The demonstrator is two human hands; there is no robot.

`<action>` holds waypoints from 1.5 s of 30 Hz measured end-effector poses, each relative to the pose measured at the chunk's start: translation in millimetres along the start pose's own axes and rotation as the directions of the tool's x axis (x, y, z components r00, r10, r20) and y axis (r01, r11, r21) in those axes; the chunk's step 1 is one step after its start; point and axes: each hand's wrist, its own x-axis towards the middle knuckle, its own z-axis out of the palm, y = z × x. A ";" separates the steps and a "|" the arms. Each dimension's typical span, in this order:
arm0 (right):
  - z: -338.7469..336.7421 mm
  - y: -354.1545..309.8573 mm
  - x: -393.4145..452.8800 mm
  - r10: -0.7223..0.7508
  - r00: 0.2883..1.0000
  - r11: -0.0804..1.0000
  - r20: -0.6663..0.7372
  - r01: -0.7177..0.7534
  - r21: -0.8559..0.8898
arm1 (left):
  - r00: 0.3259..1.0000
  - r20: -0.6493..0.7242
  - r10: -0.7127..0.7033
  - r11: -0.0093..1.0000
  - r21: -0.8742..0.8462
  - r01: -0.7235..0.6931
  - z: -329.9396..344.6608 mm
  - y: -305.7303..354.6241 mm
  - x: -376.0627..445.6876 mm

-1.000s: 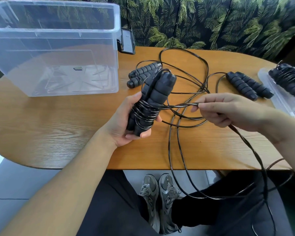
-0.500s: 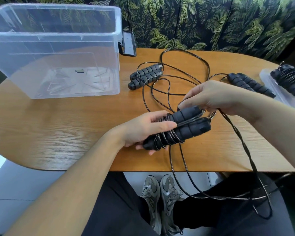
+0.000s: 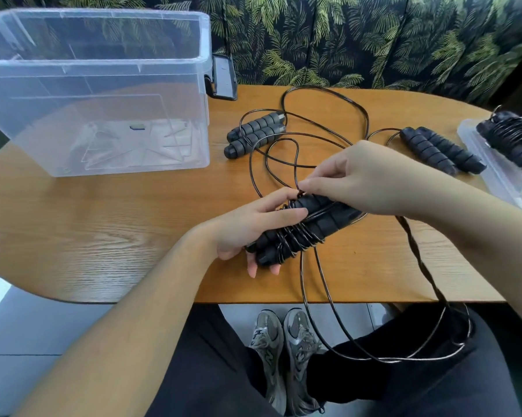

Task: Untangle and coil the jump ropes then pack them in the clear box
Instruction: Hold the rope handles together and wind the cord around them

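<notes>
Black handles (image 3: 304, 230) lie slantwise in our gripping left hand (image 3: 247, 228); our right hand (image 3: 362, 176) pinches cord (image 3: 295, 164) just above their upper end.

Bright even daylight, soft shadows, sharp focus, wide-angle edge bowing.

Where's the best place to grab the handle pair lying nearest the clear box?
Probably across the middle of the handle pair, coming from above. The two ribbed grips lie flat and side by side on the table, so one grasp spans both; cord leaves their right ends.
</notes>
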 end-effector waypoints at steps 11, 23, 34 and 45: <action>33.7 7.4 -29.6 -0.046 0.998 0.994 -0.037 0.050 0.093 | 0.973 -0.186 0.138 0.944 -0.274 -0.186 4.2 -7.7 -2.3; 32.1 20.7 -33.8 -0.080 0.990 0.919 -0.115 0.118 0.377 | 0.927 -0.247 0.281 0.897 -0.275 -0.346 0.7 -16.9 -2.4; -8.9 48.3 -25.8 -0.038 0.995 0.904 0.093 -0.005 0.427 | 0.939 -0.208 0.274 0.865 -0.374 -0.335 -6.0 -14.6 -6.3; -6.6 48.6 21.4 0.173 0.984 0.965 0.052 -0.180 0.193 | 0.976 -0.017 0.217 0.951 -0.221 -0.215 -7.2 -8.4 -8.7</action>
